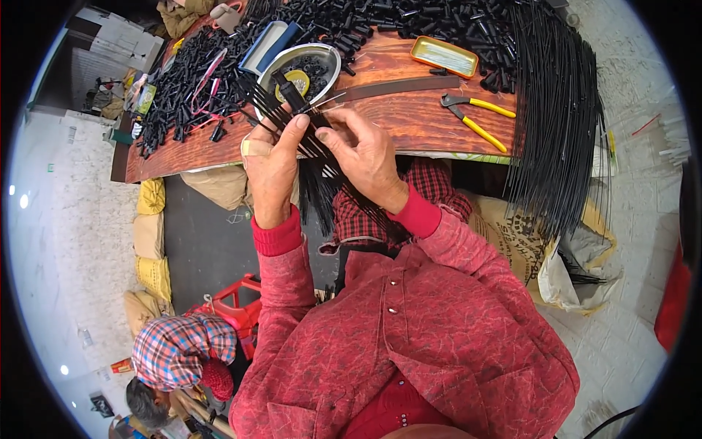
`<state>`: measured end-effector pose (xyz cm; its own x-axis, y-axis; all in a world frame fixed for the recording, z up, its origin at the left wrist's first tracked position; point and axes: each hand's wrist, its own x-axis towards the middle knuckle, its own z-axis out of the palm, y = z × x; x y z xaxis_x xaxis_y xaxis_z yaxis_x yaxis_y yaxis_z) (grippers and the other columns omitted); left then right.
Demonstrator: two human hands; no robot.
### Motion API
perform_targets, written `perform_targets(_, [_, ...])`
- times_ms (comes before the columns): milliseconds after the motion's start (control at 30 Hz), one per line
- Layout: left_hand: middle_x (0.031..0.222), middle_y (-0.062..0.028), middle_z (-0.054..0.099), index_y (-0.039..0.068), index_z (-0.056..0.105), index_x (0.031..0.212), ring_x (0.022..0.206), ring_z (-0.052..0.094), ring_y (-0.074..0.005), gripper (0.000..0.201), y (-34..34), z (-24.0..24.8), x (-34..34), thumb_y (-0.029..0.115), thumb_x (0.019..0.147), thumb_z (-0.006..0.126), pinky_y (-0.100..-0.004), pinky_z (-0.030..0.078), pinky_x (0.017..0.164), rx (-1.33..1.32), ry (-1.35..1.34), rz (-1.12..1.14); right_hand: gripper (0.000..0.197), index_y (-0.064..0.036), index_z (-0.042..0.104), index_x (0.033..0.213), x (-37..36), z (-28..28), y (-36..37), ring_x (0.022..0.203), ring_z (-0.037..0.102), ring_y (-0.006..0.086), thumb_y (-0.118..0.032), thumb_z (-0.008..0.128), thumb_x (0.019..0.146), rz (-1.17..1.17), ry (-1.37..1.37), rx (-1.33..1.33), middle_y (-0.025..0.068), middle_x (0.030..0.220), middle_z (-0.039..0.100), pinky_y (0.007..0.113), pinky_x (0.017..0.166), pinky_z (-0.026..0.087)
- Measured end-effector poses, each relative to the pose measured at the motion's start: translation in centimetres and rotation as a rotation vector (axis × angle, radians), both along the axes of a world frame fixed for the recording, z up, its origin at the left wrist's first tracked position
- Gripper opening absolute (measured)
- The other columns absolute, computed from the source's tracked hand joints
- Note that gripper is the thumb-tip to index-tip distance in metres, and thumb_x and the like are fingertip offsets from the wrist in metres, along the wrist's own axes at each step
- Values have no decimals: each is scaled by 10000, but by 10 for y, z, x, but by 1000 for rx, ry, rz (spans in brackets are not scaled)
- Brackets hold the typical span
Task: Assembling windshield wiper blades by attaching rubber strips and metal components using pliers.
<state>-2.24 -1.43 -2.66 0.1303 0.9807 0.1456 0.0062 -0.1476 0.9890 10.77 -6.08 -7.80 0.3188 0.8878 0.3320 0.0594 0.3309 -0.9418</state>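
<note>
My left hand (pixel 272 172), with a tan bandage on a finger, is closed around a bundle of long thin black rods (pixel 349 189) and a black plastic tube fitting (pixel 291 94). The fitting points up and away from me, above my left thumb. My right hand (pixel 363 150) is bent close beside it, thumb and fingers drawn together by a thin pale wire (pixel 329 100) at the fitting's base. The fingertips are partly hidden. Behind the fitting, an oval metal bowl (pixel 333 67) contains small dark pieces and a yellow round dish (pixel 301 76).
Black tube fittings (pixel 439 22) are heaped across the wooden table (pixel 417 121). Yellow-handled pliers (pixel 479 121), a yellow tray (pixel 444 57) of thin silvery wires and a dark flat strip (pixel 402 86) lie there. Black rods (pixel 556 124) overhang the right edge. Another person in plaid (pixel 183 347) is at lower left.
</note>
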Motion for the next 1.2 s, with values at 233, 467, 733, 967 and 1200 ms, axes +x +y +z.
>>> perform_targets(233, [1033,-60,701,-44,672,1144,900,632,-109,258,-6,-2,3,24,897,703,-251,505,815,8,-135,-29,168,-14,673,862,12,-4,2,666,486,41,-164,734,910,121,103,-78,-41,716,564,231,589,399])
perform_targets(467, [1050,-80,704,-52,665,1155,918,649,-135,279,-10,-6,-5,6,886,709,-273,519,836,4,-132,-8,286,-59,698,833,32,-3,10,644,444,18,-331,742,910,488,321,-253,-74,707,547,206,571,346])
perform_targets(733, [1109,-117,705,-55,644,1203,968,658,-151,317,-5,-7,-10,-7,894,687,-271,529,867,53,-84,-109,329,-73,703,848,33,-9,17,655,496,30,-396,757,884,572,339,-323,-59,736,589,204,584,387])
perform_targets(967, [1117,-112,708,-45,641,1215,964,665,-150,294,-3,-11,-3,-9,923,646,-279,537,880,52,-124,-87,260,-43,702,840,25,-5,11,659,455,23,-290,760,898,356,178,-240,-70,708,561,223,571,350])
perform_targets(1200, [1127,-113,711,-44,645,1204,959,668,-130,286,2,-18,-2,-23,918,646,-257,538,852,75,-87,-125,301,-82,703,837,42,-13,22,650,493,31,-374,754,890,556,328,-335,-64,722,580,216,561,377])
